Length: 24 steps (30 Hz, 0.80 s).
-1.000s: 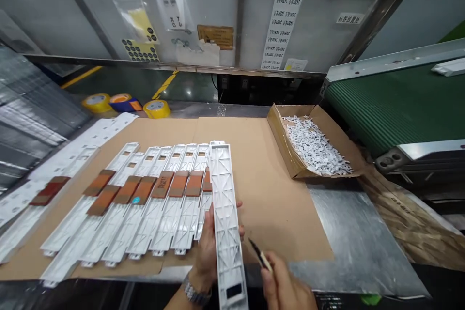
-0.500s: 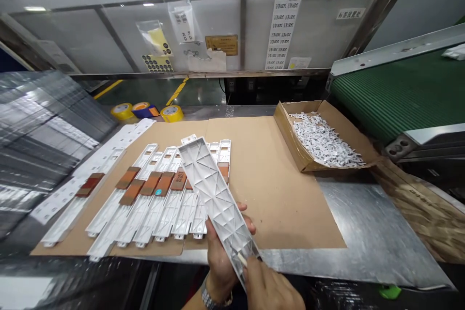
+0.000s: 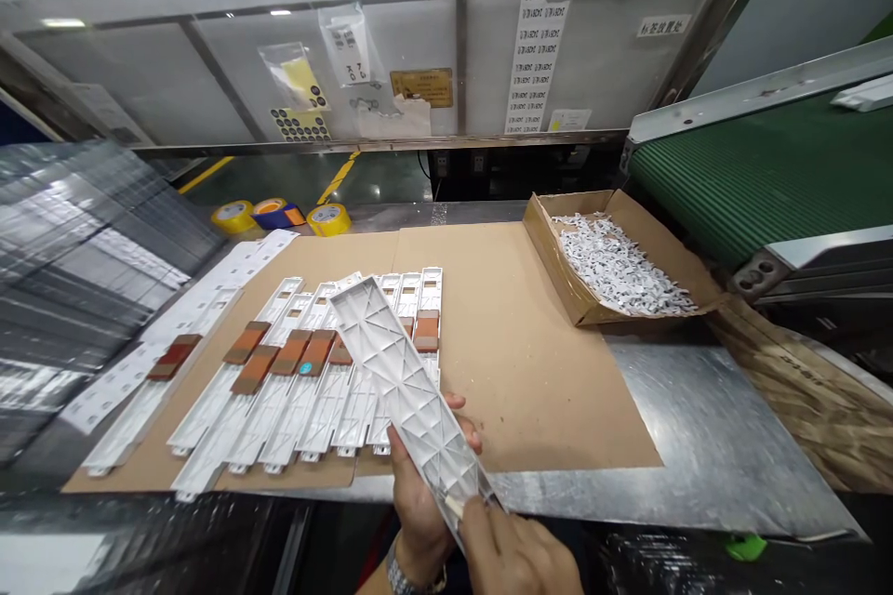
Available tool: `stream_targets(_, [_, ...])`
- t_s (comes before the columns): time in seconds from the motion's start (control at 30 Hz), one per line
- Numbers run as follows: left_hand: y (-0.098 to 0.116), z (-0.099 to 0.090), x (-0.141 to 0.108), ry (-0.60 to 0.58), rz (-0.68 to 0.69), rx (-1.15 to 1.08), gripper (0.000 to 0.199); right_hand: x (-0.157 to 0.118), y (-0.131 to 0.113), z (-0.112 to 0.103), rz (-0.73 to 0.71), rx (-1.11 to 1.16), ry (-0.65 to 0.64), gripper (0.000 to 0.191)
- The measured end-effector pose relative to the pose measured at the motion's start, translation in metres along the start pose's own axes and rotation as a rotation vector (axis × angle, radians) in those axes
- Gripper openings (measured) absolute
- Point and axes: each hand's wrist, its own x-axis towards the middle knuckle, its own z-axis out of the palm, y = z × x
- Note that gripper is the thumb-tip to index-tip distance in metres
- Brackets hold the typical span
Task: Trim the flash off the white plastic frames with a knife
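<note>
My left hand (image 3: 419, 493), with a watch at its wrist, wraps round a long white ribbed plastic strip (image 3: 397, 381) from beneath. The strip is tilted, its ribbed side facing me and its far end above the row of strips. At its near end my right hand (image 3: 520, 544) pinches a small off-white piece (image 3: 453, 507) against the ribs; the piece's exact kind cannot be made out. Several similar white strips (image 3: 279, 428) lie side by side on the cardboard, with brown-orange blocks (image 3: 289, 353) resting across them.
A cardboard box (image 3: 548, 251) of small white plastic parts (image 3: 620, 265) stands at the right. Behind it runs a green conveyor belt (image 3: 781, 167). Tape rolls (image 3: 327, 219) sit at the back left. Cardboard sheets (image 3: 530, 363) cover part of the metal table (image 3: 739, 446).
The held strip's far end has dropped slightly and shifted left, uncovering more of the right-hand block. Both hands keep their hold. A white item on the conveyor shows more fully.
</note>
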Motion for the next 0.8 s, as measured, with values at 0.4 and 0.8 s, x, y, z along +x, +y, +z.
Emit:
stream_targets(0.4, [0.006,0.000,0.000,0.004,0.067,0.011,0.060,0.003,-0.005,0.003,-0.005,0.014,0.010,0.023])
stream_targets(0.8, [0.022,-0.001,0.005,-0.002,-0.249,-0.010,0.055,0.008,0.018,-0.012,0.049,0.185,-0.023,0.023])
